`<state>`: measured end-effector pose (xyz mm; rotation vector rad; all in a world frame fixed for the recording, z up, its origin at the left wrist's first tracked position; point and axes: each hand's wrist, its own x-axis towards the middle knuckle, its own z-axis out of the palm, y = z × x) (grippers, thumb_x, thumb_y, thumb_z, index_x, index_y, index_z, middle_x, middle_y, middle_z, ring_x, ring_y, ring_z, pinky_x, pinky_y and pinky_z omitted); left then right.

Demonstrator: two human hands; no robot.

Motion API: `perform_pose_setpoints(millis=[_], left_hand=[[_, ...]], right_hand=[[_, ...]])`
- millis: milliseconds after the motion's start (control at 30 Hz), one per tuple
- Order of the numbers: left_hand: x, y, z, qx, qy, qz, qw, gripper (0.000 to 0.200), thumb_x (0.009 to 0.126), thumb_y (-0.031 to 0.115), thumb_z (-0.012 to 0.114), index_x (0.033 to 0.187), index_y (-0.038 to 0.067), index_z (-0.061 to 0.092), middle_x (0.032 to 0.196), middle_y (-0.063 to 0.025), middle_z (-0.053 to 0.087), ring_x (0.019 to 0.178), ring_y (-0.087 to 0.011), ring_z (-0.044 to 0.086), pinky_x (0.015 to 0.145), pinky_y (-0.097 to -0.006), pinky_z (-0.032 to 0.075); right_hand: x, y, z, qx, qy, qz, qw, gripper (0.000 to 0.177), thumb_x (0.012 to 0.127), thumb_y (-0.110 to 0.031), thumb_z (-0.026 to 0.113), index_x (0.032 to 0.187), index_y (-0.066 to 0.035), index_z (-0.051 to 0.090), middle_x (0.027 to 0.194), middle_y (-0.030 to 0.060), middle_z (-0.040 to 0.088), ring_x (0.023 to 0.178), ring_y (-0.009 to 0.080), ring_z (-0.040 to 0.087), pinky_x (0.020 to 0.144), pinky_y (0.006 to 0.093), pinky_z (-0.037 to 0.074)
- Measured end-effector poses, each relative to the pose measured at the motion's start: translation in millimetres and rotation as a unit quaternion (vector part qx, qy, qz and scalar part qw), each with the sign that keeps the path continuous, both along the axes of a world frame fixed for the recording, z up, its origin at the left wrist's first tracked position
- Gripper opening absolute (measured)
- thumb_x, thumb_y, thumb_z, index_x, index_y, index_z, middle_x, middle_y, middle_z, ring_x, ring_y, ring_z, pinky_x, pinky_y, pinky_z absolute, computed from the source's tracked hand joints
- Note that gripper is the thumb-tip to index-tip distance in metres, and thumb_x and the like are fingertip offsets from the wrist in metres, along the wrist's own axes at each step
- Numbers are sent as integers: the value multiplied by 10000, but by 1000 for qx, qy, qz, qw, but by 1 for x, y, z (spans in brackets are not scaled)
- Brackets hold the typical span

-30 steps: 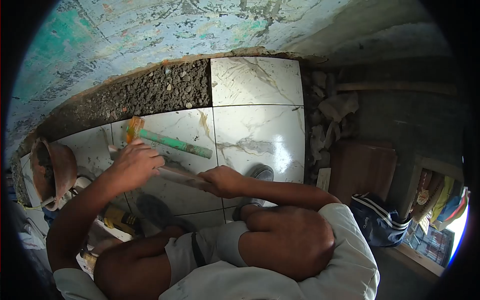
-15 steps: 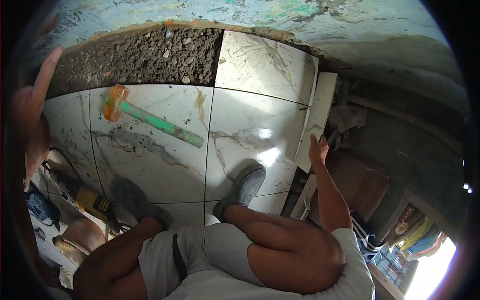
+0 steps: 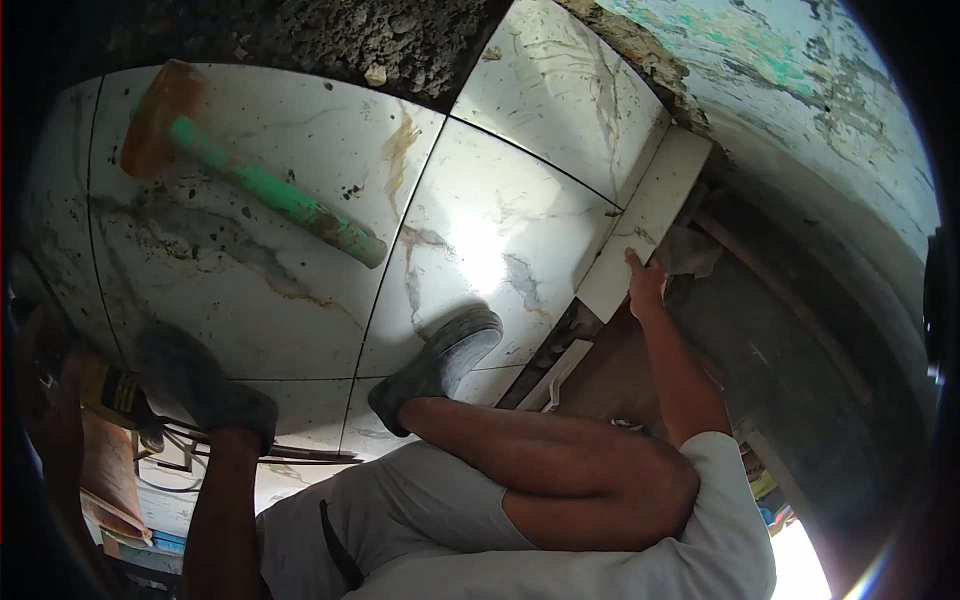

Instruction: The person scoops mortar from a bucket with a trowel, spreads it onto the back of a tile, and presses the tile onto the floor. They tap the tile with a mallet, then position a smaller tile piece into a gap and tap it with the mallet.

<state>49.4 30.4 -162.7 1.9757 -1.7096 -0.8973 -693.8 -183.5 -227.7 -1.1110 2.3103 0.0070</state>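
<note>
My right hand (image 3: 647, 284) grips the lower right edge of a narrow white tile strip (image 3: 655, 215), with a finger over its top face. The strip lies along the right edge of the laid marble-patterned tiles (image 3: 490, 240). At the far left, in shadow, my left hand (image 3: 58, 375) is at the rear of a yellow and black power tool (image 3: 108, 392); its fingers are too dim to tell whether they close on it. A mallet (image 3: 280, 195) with an orange head and green handle lies on the tiles at the upper left.
Rough rubble (image 3: 390, 45) borders the tiles at the top. A worn painted wall (image 3: 800, 110) curves along the upper right. My dark shoes (image 3: 450, 355) stand on the tiles. A white offcut (image 3: 555, 378) and a brown board (image 3: 610, 375) are at the lower right.
The view has turned and moved closer to the floor. My left hand has gone from raised at the left down to the power tool. My right hand still holds the strip, which now sits against the tiles.
</note>
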Motion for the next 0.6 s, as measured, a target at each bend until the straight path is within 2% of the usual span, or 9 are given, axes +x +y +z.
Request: perform_pose_setpoints(millis=[133,200,300,333,400,600], left_hand=[[-8,23,-30,28,22,34,999,437,885,183,702,1226,-43,548,1064,-183,640,899,-261,636,781,-374,525],[-13,31,-41,41,32,45,998,437,885,185,701,1225,-42,549,1063,-182,641,900,-261,636,783,-374,525],[-20,41,-50,58,43,59,996,435,885,187,701,1224,-42,551,1063,-182,641,901,-262,636,785,-374,525],[-22,43,-51,60,43,64,995,435,886,188,700,1224,-42,552,1062,-182,642,901,-262,636,785,-374,525],[-25,45,-52,65,45,71,994,434,886,190,700,1223,-42,553,1062,-181,642,902,-263,636,787,-374,524],[-30,45,-53,78,47,75,993,433,886,195,698,1220,-42,557,1060,-180,644,904,-265,637,790,-374,524]], right_hand=[[0,-11,-11,-30,-60,-11,998,334,864,-140,693,1141,14,585,1050,105,640,948,238,608,837,379,471],[10,-14,-13,-17,-38,-41,998,540,870,-113,692,1326,-1,426,1240,149,542,1101,279,552,955,411,456],[3,-15,-19,-22,-48,-58,997,578,859,-109,704,1337,-3,398,1238,148,533,1120,283,538,962,424,452],[6,-17,-19,-22,-48,-54,997,578,859,-109,704,1337,-3,398,1238,148,533,1120,283,538,962,424,452],[14,-15,-18,-56,-31,-71,995,428,840,-115,720,1211,4,541,1148,115,612,1003,240,589,890,376,457],[11,-17,-18,-51,-1,-49,998,435,832,-124,730,1207,0,546,1129,101,620,987,230,593,880,368,459]])
